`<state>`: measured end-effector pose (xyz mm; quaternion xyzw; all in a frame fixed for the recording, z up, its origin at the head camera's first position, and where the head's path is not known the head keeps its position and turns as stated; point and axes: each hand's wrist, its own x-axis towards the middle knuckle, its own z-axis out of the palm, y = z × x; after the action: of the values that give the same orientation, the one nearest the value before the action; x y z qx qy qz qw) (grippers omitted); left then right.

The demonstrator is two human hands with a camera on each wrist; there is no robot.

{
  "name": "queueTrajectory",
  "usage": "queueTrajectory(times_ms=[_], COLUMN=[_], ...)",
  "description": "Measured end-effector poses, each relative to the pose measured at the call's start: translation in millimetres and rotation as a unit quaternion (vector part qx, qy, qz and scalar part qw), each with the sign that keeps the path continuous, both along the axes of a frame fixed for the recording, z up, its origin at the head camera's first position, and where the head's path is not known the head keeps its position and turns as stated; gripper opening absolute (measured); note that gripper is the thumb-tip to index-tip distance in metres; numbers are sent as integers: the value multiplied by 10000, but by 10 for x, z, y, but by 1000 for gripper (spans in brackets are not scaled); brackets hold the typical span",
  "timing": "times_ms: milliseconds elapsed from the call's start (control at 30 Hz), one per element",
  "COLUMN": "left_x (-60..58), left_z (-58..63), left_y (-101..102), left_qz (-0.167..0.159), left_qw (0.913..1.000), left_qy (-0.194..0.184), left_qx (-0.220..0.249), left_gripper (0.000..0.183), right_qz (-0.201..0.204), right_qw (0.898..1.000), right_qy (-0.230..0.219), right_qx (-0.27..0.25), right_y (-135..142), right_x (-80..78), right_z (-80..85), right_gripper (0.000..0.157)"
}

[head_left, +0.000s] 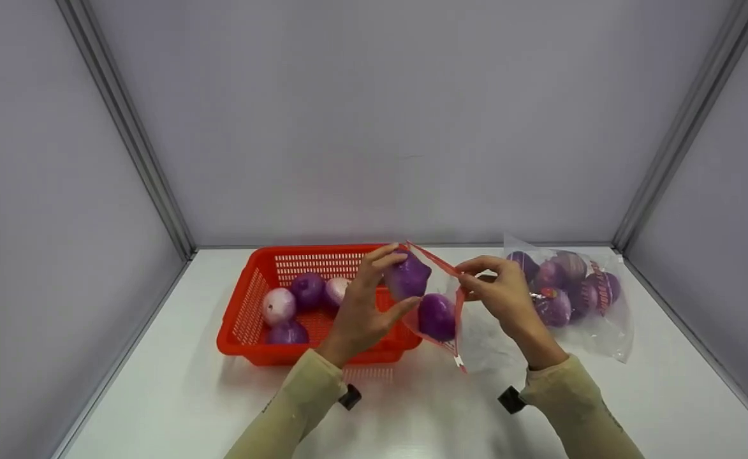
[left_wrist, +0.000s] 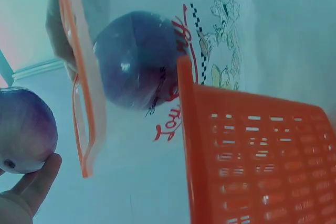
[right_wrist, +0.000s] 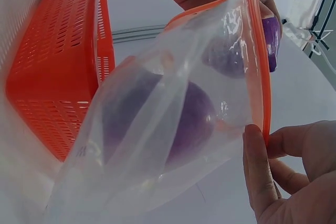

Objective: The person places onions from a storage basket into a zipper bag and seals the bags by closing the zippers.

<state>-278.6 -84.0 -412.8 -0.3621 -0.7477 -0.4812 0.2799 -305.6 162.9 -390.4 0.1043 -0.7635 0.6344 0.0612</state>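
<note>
Onion (head_left: 409, 277) fills the curled left-hand grip (head_left: 362, 313) beside a clear bag (right_wrist: 176, 124), whose red rim (right_wrist: 266, 90) the right-hand grip (head_left: 504, 293) pinches, seemingly to hold it wide; a second onion (head_left: 436, 317) lies inside, right of the basket (head_left: 322, 355)

Onion (head_left: 407, 277), held between left hand's (head_left: 364, 309) fingers and thumb; bag (head_left: 458, 312), pinched by right hand's (head_left: 504, 290) fingers, second onion (head_left: 437, 317) contained between both hands; basket (head_left: 259, 349), set beneath and left of left fingers, four onions (head_left: 279, 306) seen inside; filled bag (head_left: 609, 338), laid on table (head_left: 157, 382) right of right fingers.
</note>
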Motion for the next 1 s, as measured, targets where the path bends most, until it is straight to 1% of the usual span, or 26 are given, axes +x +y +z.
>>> queueTrajectory(times_ms=[100,233,500,667,867,1000], left_x=[-12,-27,-38,-51,-65,-69], left_z=[-21,-50,-120,-133,-148,-160], left_y=[67,128,166,174,158,143], left_qz=[-152,-164,2,48,265,266], left_qw=[9999,9998,9989,9983,9961,9955], left_qy=[-13,-64,-227,-249,-390,-351], left_qx=[-16,-119,-422,-519,-750,-844], left_gripper=[66,66,64,63,65,65], right_qz=[12,36,87,63,45,27], right_qw=[10000,10000,9999,9998,9999,9999], right_qy=[20,32,35,62,100,80], right_qx=[-50,-58,-135,-168,-123,-147], right_y=[-17,-30,-21,-9,-15,-24], right_x=[2,14,32,19,0,3], right_z=[10,26,49,49,38,35], right_gripper=[17,16,17,17,16,16])
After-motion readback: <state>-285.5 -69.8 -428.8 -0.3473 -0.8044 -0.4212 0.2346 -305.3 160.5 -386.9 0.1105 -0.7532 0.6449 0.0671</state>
